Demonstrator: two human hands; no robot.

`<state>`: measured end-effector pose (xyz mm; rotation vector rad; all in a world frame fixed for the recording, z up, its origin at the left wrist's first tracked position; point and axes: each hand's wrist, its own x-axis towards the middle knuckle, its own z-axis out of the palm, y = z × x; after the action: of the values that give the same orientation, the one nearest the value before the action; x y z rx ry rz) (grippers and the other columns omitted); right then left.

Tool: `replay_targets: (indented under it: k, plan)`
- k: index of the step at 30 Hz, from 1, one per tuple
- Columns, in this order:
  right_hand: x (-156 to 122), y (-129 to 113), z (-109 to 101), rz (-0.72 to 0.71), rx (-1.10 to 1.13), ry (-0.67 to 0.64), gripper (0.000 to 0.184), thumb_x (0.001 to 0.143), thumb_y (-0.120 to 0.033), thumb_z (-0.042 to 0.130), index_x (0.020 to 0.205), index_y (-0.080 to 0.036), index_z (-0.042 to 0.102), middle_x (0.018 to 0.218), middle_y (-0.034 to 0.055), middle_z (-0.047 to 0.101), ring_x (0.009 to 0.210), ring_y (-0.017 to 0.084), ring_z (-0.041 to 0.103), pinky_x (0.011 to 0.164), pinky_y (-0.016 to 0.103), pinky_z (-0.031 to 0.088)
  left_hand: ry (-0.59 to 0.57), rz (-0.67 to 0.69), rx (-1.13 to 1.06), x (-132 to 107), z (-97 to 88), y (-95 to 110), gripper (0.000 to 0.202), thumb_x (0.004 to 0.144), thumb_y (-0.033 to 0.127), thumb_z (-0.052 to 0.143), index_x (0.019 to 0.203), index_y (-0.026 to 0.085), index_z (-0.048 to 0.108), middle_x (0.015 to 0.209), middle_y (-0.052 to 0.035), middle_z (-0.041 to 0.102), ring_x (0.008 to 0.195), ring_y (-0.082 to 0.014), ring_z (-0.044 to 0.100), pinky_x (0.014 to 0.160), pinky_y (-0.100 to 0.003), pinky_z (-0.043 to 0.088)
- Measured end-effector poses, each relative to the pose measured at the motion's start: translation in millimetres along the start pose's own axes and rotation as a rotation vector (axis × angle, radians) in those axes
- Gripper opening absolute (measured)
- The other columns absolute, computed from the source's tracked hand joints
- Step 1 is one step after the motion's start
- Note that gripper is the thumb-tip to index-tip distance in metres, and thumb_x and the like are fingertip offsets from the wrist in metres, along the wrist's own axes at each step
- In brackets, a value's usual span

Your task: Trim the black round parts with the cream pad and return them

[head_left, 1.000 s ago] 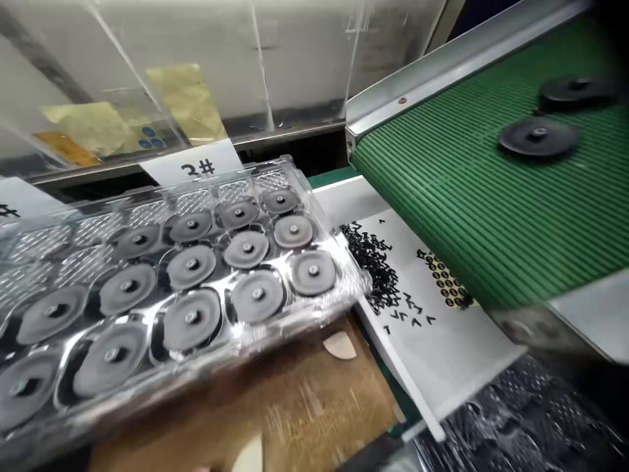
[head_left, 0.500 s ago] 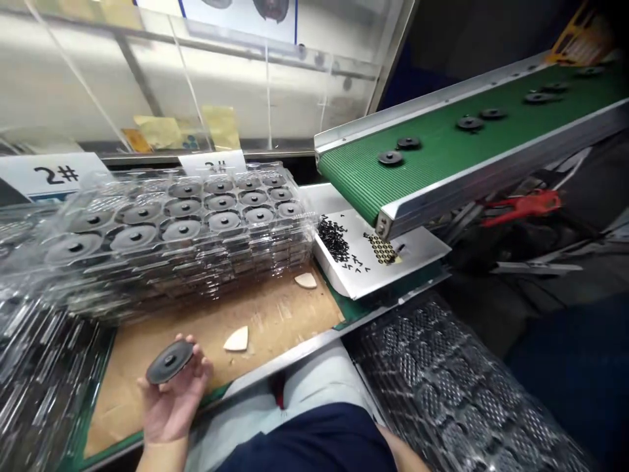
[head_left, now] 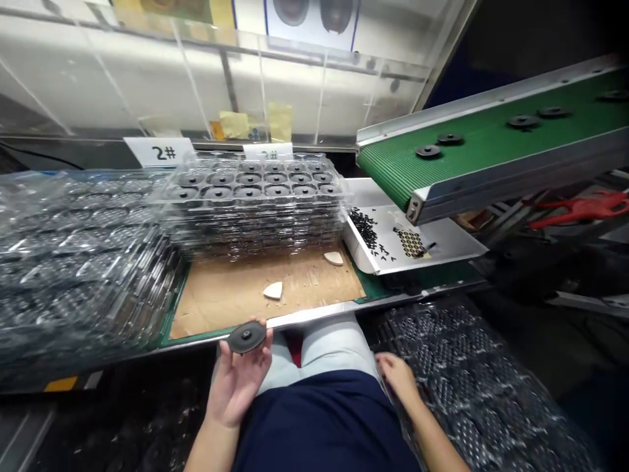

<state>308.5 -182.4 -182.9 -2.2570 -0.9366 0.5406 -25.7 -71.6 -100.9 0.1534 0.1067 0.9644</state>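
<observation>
My left hand [head_left: 240, 383] grips a dark oval disc [head_left: 255, 337] by its edges, its raised centre knob facing up, just in front of the bench's metal edge. By my right thigh, my right hand [head_left: 397, 375] is low, fingers loosely bent and apart with nothing seen in them; a stack of clear plastic trays [head_left: 457, 367] lies beside it. Two white wedge-shaped pieces, a nearer one [head_left: 273, 290] and a farther one [head_left: 333, 258], rest on the brown board [head_left: 221, 295]. Behind it, stacked clear trays [head_left: 255, 219] hold similar dark discs.
A green conveyor belt [head_left: 472, 160] carrying several dark discs slopes down from the right. Under its end is a white tray [head_left: 393, 265] with small black parts [head_left: 363, 226] and a sheet of round stickers [head_left: 410, 242]. More clear trays [head_left: 73, 262] crowd the left.
My left hand has brought the disc from above the board towards my body, past the bench edge. My right hand has come into view. The camera view has shifted left.
</observation>
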Motion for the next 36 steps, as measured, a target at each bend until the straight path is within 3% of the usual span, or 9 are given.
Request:
replay_targets:
  k: [3, 7, 10, 13, 17, 21, 28, 34, 36]
  plan:
    - [41.1, -12.4, -19.7, -0.069, 0.025, 0.104, 0.030, 0.091, -0.033, 0.054, 0.116, -0.016, 0.055, 0.113, 0.0071, 0.059, 0.094, 0.019, 0.061, 0.079, 0.038, 0.053, 0.046, -0.050, 0.053, -11.1, 10.9, -13.5, 0.043, 0.089, 0.045, 0.043, 0.124, 0.024, 0.058, 0.127, -0.0062, 0.063, 0.116, -0.0214, 0.057, 0.093, -0.027, 0.047]
    - [117.0, -30.9, -63.7, -0.154, -0.008, 0.240, 0.030, 0.091, -0.032, 0.054, 0.117, -0.017, 0.054, 0.120, 0.0080, 0.056, 0.102, 0.021, 0.058, 0.085, 0.042, 0.050, 0.157, -0.225, 0.222, -22.1, 31.2, -33.0, 0.036, 0.087, 0.036, 0.051, 0.121, 0.026, 0.059, 0.126, -0.0089, 0.063, 0.110, -0.0266, 0.062, 0.087, -0.033, 0.050]
    - [161.3, -37.5, -82.7, -0.190, -0.073, 0.176, 0.032, 0.090, -0.031, 0.055, 0.118, -0.016, 0.054, 0.119, 0.0082, 0.056, 0.102, 0.021, 0.058, 0.085, 0.042, 0.050, 0.244, -0.350, 0.451, -19.2, 44.2, -40.8, 0.042, 0.075, 0.037, 0.068, 0.115, 0.024, 0.064, 0.115, -0.0108, 0.069, 0.099, -0.0273, 0.067, 0.082, -0.031, 0.050]
    - [183.6, -39.1, -84.9, -0.196, -0.141, 0.072, 0.031, 0.090, -0.032, 0.055, 0.117, -0.016, 0.054, 0.117, 0.0078, 0.057, 0.099, 0.020, 0.060, 0.083, 0.041, 0.051, 0.287, -0.390, 0.546, -7.0, 53.0, -40.5, 0.043, 0.071, 0.038, 0.071, 0.111, 0.024, 0.065, 0.111, -0.0098, 0.071, 0.096, -0.0275, 0.068, 0.081, -0.031, 0.050]
    - [186.6, -38.6, -87.2, -0.176, -0.222, 0.009, 0.030, 0.090, -0.031, 0.055, 0.116, -0.016, 0.054, 0.115, 0.0075, 0.058, 0.097, 0.020, 0.060, 0.082, 0.040, 0.052, 0.326, -0.400, 0.506, 11.9, 62.5, -35.7, 0.044, 0.071, 0.041, 0.070, 0.112, 0.025, 0.066, 0.111, -0.0104, 0.071, 0.096, -0.0278, 0.068, 0.078, -0.032, 0.049]
    - [171.4, -43.9, -86.9, -0.123, -0.285, 0.102, 0.032, 0.090, -0.032, 0.055, 0.117, -0.016, 0.054, 0.116, 0.0079, 0.057, 0.099, 0.020, 0.059, 0.083, 0.041, 0.051, 0.347, -0.383, 0.433, 30.2, 74.0, -30.3, 0.047, 0.069, 0.041, 0.072, 0.113, 0.025, 0.066, 0.114, -0.0111, 0.069, 0.098, -0.0298, 0.066, 0.080, -0.033, 0.048]
    - [150.2, -63.4, -41.5, -0.067, -0.423, 0.277, 0.034, 0.089, -0.041, 0.054, 0.112, -0.015, 0.055, 0.109, 0.0065, 0.059, 0.095, 0.020, 0.058, 0.083, 0.041, 0.048, 0.431, -0.388, 0.370, 76.9, 79.0, -13.5, 0.045, 0.074, 0.042, 0.067, 0.117, 0.030, 0.063, 0.123, -0.0089, 0.064, 0.105, -0.0288, 0.063, 0.083, -0.033, 0.048]
    - [138.6, -66.7, -32.3, -0.107, -0.509, 0.338, 0.064, 0.079, -0.061, 0.049, 0.111, -0.006, 0.056, 0.102, 0.0212, 0.058, 0.101, 0.035, 0.050, 0.086, 0.049, 0.039, 0.452, -0.421, 0.329, 104.9, 69.6, -0.7, 0.050, 0.071, 0.041, 0.071, 0.119, 0.030, 0.060, 0.121, -0.0081, 0.064, 0.105, -0.0279, 0.063, 0.082, -0.033, 0.048]
    - [138.3, -66.7, -30.0, -0.106, -0.531, 0.338, 0.062, 0.078, -0.060, 0.048, 0.108, -0.006, 0.057, 0.104, 0.0218, 0.057, 0.103, 0.036, 0.048, 0.087, 0.049, 0.038, 0.441, -0.436, 0.301, 108.9, 66.2, 3.3, 0.049, 0.071, 0.041, 0.070, 0.118, 0.028, 0.062, 0.120, -0.0086, 0.065, 0.104, -0.0278, 0.063, 0.082, -0.032, 0.049]
